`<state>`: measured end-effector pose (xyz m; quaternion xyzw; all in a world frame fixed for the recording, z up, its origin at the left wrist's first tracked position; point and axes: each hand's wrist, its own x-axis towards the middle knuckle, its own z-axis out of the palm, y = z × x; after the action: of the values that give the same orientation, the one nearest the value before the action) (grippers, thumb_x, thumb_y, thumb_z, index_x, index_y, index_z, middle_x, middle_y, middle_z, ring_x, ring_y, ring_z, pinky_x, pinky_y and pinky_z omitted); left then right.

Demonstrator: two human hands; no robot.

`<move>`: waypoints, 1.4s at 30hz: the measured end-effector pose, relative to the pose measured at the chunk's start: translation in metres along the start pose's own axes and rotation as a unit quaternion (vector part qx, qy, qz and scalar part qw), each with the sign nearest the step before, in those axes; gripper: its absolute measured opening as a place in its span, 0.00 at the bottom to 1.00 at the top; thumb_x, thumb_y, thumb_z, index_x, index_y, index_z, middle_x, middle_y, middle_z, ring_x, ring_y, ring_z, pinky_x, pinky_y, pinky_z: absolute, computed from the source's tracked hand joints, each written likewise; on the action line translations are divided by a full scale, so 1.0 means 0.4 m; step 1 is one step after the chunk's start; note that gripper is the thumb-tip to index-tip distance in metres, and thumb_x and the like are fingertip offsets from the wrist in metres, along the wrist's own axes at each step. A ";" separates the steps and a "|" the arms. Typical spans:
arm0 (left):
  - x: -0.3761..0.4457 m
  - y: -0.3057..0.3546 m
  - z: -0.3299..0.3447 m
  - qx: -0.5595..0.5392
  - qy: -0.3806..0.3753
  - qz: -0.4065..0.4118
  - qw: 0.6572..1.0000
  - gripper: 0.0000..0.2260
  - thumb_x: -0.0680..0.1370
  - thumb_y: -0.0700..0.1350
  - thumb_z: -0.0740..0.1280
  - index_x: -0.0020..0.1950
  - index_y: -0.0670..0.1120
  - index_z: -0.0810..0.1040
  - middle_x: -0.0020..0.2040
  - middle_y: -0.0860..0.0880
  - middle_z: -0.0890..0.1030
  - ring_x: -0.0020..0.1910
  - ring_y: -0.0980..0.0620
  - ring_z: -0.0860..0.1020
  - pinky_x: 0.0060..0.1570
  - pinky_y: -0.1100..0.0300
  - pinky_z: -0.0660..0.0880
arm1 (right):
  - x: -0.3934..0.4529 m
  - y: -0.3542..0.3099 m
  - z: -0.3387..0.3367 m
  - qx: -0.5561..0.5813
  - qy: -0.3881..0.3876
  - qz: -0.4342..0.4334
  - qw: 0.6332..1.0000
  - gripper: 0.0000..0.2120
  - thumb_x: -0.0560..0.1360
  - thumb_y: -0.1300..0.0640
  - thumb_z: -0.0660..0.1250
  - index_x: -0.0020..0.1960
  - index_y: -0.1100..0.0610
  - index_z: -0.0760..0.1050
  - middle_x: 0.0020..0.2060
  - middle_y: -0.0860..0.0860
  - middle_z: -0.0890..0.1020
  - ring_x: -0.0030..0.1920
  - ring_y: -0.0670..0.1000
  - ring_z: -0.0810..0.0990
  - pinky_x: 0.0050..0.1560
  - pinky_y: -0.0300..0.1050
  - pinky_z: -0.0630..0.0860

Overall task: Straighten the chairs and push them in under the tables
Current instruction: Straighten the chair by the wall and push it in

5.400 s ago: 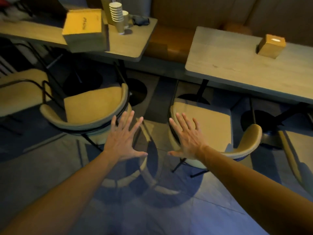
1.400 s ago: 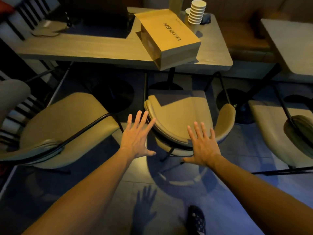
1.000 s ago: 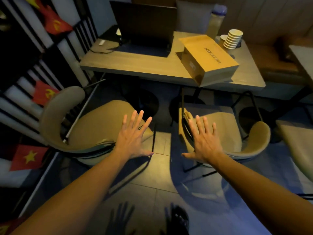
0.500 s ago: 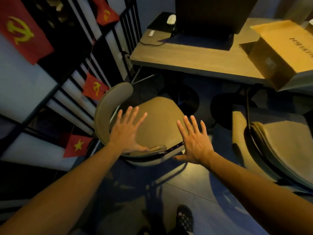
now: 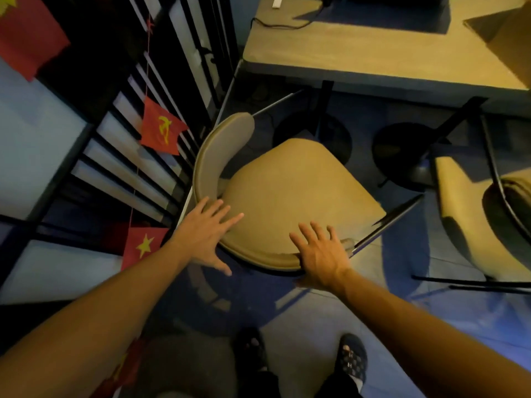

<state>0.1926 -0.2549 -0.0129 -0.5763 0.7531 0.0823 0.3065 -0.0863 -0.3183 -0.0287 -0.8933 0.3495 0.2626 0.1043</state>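
Both hands were spread wide with fingers splayed, gripping nothing. The left hand [image 5: 205, 234] lay flat over the curved backrest of the tan chair [image 5: 293, 196] at its near-left corner, and the right hand [image 5: 321, 254] rested on the near edge of the same backrest; whether the palms pressed down could not be told. That chair stood turned at an angle, well out from the wooden table [image 5: 359, 50], its seat pointing toward the table's round black base [image 5: 313, 136]. Red flags [image 5: 161, 130] hung on a string along the dark railing [image 5: 120, 116] at the left. A second chair [image 5: 471, 214] stood at the right. Two dark shoes [image 5: 352, 360] showed on the floor below.
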 end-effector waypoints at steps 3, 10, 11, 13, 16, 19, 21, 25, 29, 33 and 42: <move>0.049 -0.045 0.006 0.016 0.008 0.041 0.999 0.53 0.61 0.82 0.57 0.78 0.52 0.60 0.73 0.47 0.71 0.73 0.44 0.66 0.74 0.46 0.52 | 0.017 -0.002 -0.002 -0.019 -0.007 -0.006 1.000 0.29 0.71 0.32 0.67 0.63 0.50 0.74 0.60 0.53 0.79 0.60 0.57 0.76 0.59 0.55 0.69; 0.084 -0.042 -0.031 0.039 -0.019 0.090 0.995 0.33 0.68 0.74 0.64 0.57 0.49 0.79 0.53 0.48 0.83 0.53 0.47 0.81 0.50 0.55 0.73 | 0.025 0.032 0.002 -0.030 -0.015 -0.049 0.998 0.26 0.71 0.31 0.65 0.57 0.50 0.77 0.48 0.51 0.81 0.49 0.55 0.79 0.52 0.51 0.72; 0.082 -0.032 -0.043 0.034 -0.025 0.088 0.995 0.33 0.68 0.74 0.64 0.56 0.48 0.79 0.52 0.48 0.84 0.52 0.46 0.81 0.47 0.55 0.74 | 0.021 0.043 0.001 -0.029 -0.017 -0.057 0.998 0.25 0.71 0.31 0.65 0.58 0.49 0.77 0.48 0.50 0.81 0.50 0.54 0.78 0.52 0.51 0.73; 0.083 0.005 -0.066 0.020 -0.030 0.091 0.995 0.32 0.69 0.74 0.64 0.54 0.47 0.80 0.50 0.47 0.84 0.49 0.46 0.82 0.45 0.55 0.75 | 0.004 0.080 0.002 -0.034 -0.033 -0.064 0.997 0.25 0.72 0.32 0.65 0.60 0.49 0.76 0.50 0.50 0.80 0.52 0.54 0.78 0.54 0.50 0.71; 0.093 0.102 -0.097 -0.028 -0.030 0.078 0.996 0.30 0.71 0.71 0.66 0.52 0.45 0.81 0.50 0.45 0.84 0.49 0.44 0.82 0.42 0.56 0.71 | -0.027 0.174 0.001 -0.052 -0.052 -0.063 0.995 0.25 0.71 0.33 0.66 0.61 0.47 0.76 0.53 0.49 0.80 0.55 0.54 0.77 0.56 0.50 0.68; 0.116 0.241 -0.146 -0.078 -0.012 0.033 0.996 0.27 0.73 0.68 0.67 0.52 0.45 0.82 0.51 0.45 0.84 0.51 0.44 0.82 0.42 0.57 0.69 | -0.046 0.300 -0.008 -0.069 -0.038 -0.039 0.996 0.22 0.69 0.36 0.67 0.59 0.44 0.77 0.53 0.45 0.81 0.56 0.51 0.76 0.59 0.51 0.65; 0.140 0.329 -0.181 -0.105 -0.010 0.002 0.994 0.25 0.73 0.68 0.66 0.51 0.46 0.81 0.51 0.46 0.84 0.51 0.45 0.82 0.44 0.57 0.72 | -0.054 0.372 -0.004 -0.088 -0.008 -0.016 0.996 0.21 0.69 0.39 0.69 0.60 0.44 0.78 0.55 0.45 0.81 0.58 0.51 0.75 0.62 0.52 0.63; 0.168 0.402 -0.210 -0.181 0.047 0.005 0.982 0.30 0.70 0.70 0.68 0.58 0.47 0.76 0.53 0.46 0.82 0.54 0.45 0.79 0.49 0.55 0.74 | -0.061 0.416 -0.008 -0.134 0.012 0.019 0.991 0.33 0.70 0.46 0.72 0.72 0.50 0.67 0.65 0.52 0.76 0.68 0.56 0.69 0.73 0.59 0.53; 0.170 0.304 -0.168 -0.173 0.045 0.072 0.981 0.43 0.66 0.73 0.68 0.74 0.50 0.66 0.67 0.49 0.75 0.65 0.46 0.72 0.62 0.52 0.68 | -0.095 0.317 -0.009 -0.083 0.001 -0.009 0.997 0.45 0.68 0.42 0.76 0.77 0.52 0.57 0.73 0.57 0.67 0.73 0.59 0.63 0.74 0.64 0.50; 0.181 0.186 -0.140 -0.079 0.005 0.084 0.993 0.35 0.69 0.73 0.64 0.69 0.54 0.72 0.64 0.51 0.79 0.63 0.48 0.75 0.63 0.53 0.70 | -0.083 0.257 0.033 -0.030 -0.001 -0.007 1.000 0.30 0.72 0.42 0.72 0.69 0.52 0.69 0.61 0.54 0.79 0.62 0.58 0.74 0.68 0.58 0.62; 0.251 0.149 -0.192 -0.019 -0.001 0.081 0.997 0.31 0.69 0.73 0.63 0.60 0.53 0.80 0.51 0.49 0.84 0.51 0.46 0.81 0.46 0.55 0.76 | -0.007 0.326 -0.007 -0.085 0.015 -0.001 0.996 0.19 0.70 0.39 0.70 0.55 0.48 0.78 0.48 0.49 0.82 0.52 0.55 0.77 0.54 0.53 0.65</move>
<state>0.0950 -0.3544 -0.0209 -0.5190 0.7953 0.1219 0.2885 -0.1758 -0.4135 -0.0252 -0.9031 0.3266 0.2778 0.0232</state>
